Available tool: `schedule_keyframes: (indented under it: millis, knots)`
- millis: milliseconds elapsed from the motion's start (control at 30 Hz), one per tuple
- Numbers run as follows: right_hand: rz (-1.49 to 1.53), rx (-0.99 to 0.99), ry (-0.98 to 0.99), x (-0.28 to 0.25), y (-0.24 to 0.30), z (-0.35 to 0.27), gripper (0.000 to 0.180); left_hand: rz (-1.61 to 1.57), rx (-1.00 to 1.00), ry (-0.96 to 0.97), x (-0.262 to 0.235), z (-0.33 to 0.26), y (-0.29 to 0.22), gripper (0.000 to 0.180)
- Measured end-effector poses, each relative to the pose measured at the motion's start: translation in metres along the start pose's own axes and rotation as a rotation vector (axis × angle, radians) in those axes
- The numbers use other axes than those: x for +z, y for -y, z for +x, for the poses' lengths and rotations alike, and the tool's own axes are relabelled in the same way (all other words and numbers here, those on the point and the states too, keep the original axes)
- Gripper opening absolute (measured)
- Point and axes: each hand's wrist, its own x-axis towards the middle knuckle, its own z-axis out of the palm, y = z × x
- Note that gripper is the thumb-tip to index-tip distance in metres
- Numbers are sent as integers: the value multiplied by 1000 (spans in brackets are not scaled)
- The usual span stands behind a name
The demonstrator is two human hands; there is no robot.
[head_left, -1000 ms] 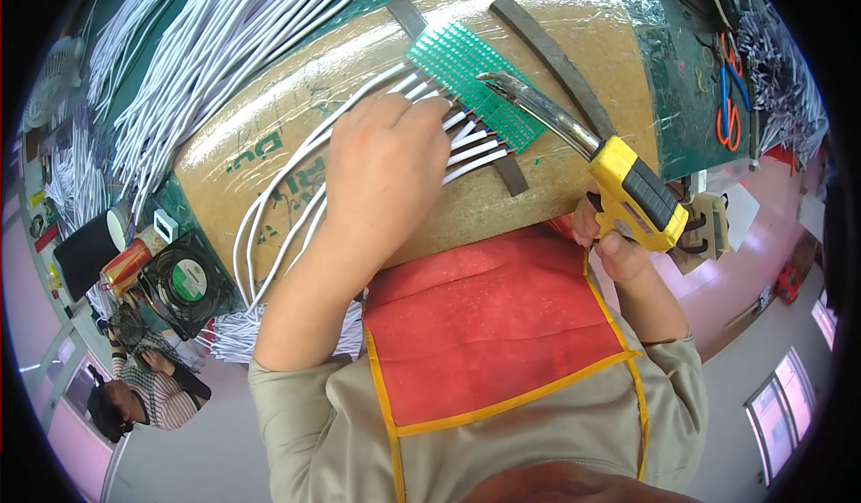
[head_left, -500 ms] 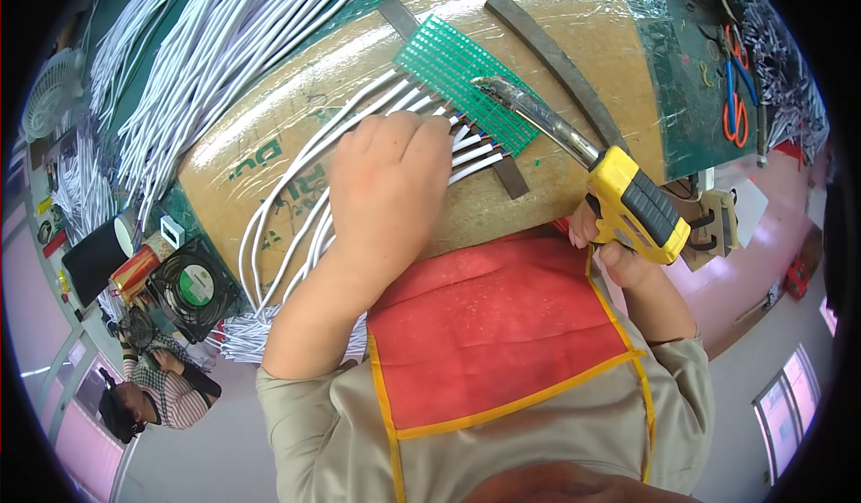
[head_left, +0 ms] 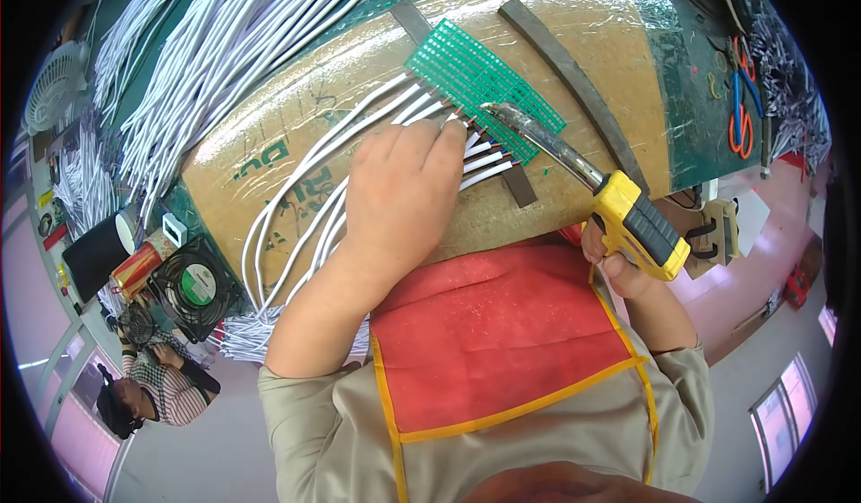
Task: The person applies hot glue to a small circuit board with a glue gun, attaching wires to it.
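1. Because the green perforated board (head_left: 466,65) lies across a dark flat bar (head_left: 518,186) on the brown sheet (head_left: 619,64), its wired edge is probably propped for access.
2. The right hand (head_left: 625,273) wraps the handle of the yellow-and-black soldering gun (head_left: 639,223), tip over the board; whether it touches is unclear.
3. The left hand (head_left: 399,189) bunches over white cables (head_left: 381,95) beside the board, perhaps steadying one; its fingertips are hidden, so I cannot tell what they pinch.

My yellow-and-black soldering gun (head_left: 639,225), green board (head_left: 480,80) with pale dotted rows, white cables (head_left: 487,176), yellow-edged red apron (head_left: 502,342).
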Motion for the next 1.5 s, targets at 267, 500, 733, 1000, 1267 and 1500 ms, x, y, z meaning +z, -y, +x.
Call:
schedule_keyframes:
  millis: [267,500,733,1000,1267,1500]
  knots:
    - [-64,9,-13,-2,2,1,34,-26,-5,-5,0,1,-4,25]
    - [-50,-3,-16,-3,0,1,34,-16,-25,-3,-1,4,-8,24]
    - [-53,16,-5,-4,-6,-5,49,-11,-28,5,-2,5,-8,23]
    - [1,19,-4,-9,-11,-7,55,-31,-41,15,-5,7,-10,22]
    - [-18,-1,-12,-13,-21,-12,53,-31,-42,10,-3,6,-9,21]
    - [174,19,-27,-2,-6,-3,46,-20,-46,26,-3,7,-10,21]
